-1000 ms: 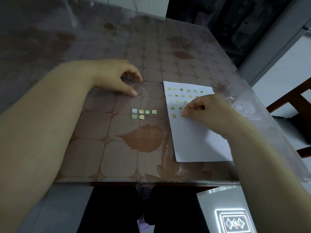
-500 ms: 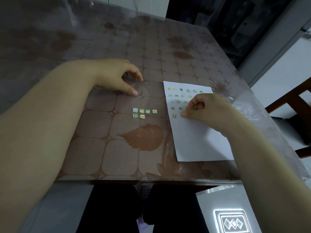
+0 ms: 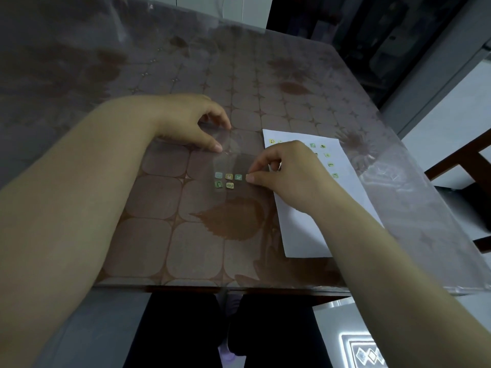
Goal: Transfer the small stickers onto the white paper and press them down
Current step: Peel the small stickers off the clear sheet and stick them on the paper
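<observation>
A clear sticker sheet [image 3: 239, 155] lies on the brown leaf-patterned table [image 3: 148, 235]. Several small stickers [image 3: 229, 177] sit on it in two short rows. My left hand [image 3: 191, 123] holds the sheet's far left corner between thumb and fingers. My right hand [image 3: 287, 171] is at the right end of the top row, thumb and forefinger pinching the sticker there, which their tips hide. The white paper [image 3: 305, 229] lies to the right, partly under my right hand. Several placed stickers [image 3: 329, 164] show on its upper part.
The table's front edge [image 3: 239, 288] is close to my body, with dark-clothed legs below it. A wooden chair [image 3: 465, 166] stands beyond the table's right edge. A transparent cover overhangs the right corner [image 3: 451, 274].
My right hand has left the white paper and moved left onto the clear sheet, covering the rightmost top-row sticker. My left hand has kept its hold.
</observation>
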Demonstrator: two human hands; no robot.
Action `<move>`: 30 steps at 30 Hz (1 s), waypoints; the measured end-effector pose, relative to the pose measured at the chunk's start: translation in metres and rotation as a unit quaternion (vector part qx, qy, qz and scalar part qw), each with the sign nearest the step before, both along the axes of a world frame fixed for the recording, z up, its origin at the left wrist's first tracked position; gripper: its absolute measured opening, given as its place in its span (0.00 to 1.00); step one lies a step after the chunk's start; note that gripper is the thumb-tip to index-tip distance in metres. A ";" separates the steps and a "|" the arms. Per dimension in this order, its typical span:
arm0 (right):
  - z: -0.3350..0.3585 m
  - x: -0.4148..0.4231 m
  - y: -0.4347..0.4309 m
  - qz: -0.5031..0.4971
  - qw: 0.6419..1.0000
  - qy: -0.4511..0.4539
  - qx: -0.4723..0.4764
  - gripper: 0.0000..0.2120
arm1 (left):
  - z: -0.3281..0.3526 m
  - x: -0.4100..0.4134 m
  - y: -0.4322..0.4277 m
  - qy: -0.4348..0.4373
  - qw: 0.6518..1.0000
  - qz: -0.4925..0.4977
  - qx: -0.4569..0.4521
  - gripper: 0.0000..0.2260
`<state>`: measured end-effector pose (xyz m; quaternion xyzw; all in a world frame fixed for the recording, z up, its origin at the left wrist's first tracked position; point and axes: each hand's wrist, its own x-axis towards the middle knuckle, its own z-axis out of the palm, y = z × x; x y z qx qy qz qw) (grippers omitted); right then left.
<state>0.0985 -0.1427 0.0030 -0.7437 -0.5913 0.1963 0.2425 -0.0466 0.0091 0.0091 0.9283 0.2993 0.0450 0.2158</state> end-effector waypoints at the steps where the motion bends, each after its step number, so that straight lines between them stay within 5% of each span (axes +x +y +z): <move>1: -0.001 -0.001 0.001 0.000 1.000 -0.001 -0.001 0.03 | 0.000 0.000 -0.001 0.000 1.000 -0.002 0.001 0.20; 8: 0.017 0.032 -0.017 -0.035 0.998 0.041 0.032 0.04 | 0.001 0.000 -0.003 -0.007 1.000 -0.005 0.005 0.20; 13: 0.014 0.075 -0.038 -0.080 0.994 0.048 -0.048 0.05 | 0.001 0.001 -0.002 -0.005 1.000 0.000 0.002 0.20; 30: 0.006 0.061 -0.032 -0.095 0.991 0.073 -0.053 0.02 | -0.001 0.000 0.000 -0.011 1.000 0.006 -0.006 0.20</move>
